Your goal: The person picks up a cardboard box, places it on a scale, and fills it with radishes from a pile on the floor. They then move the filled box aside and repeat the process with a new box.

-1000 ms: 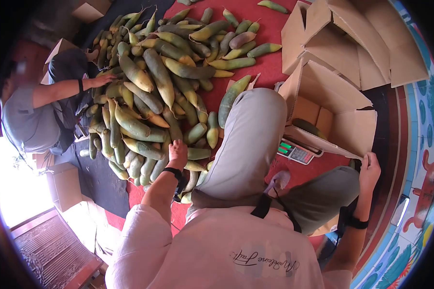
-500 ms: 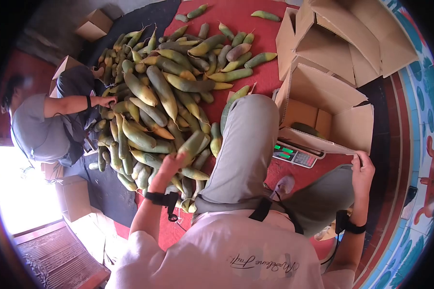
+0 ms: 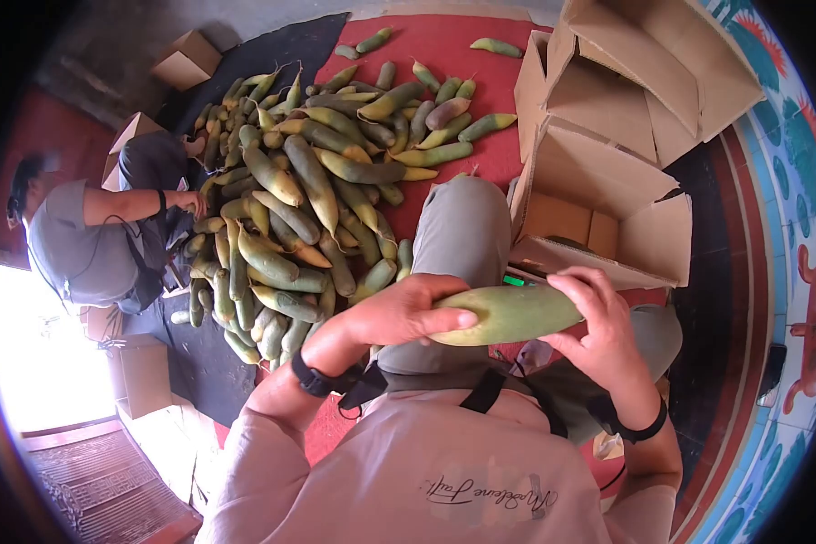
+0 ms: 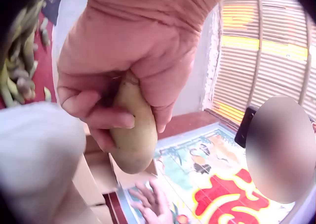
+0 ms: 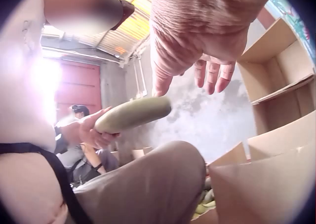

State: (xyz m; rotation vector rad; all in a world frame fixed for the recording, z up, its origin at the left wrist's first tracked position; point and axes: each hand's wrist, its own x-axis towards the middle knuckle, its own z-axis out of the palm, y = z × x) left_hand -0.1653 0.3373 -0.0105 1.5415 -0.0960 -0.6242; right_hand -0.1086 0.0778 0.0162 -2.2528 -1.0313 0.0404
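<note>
The left hand (image 3: 399,313) has its grip clamped round one end of a shoot (image 3: 508,315), held level above the lap, beside the open box (image 3: 653,240). The right hand (image 3: 603,331) cups the other end, fingers apart, seemingly not yet touching. It reads as a handover: the right needs a firm hold before the left releases.

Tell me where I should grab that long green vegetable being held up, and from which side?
Take the long green vegetable round its middle, your grip coming from above, fingers over and thumb beneath. It is long, round and about level, so the middle probably balances best. The left hand holds the narrower end, with the right hand at the blunt end.
</note>
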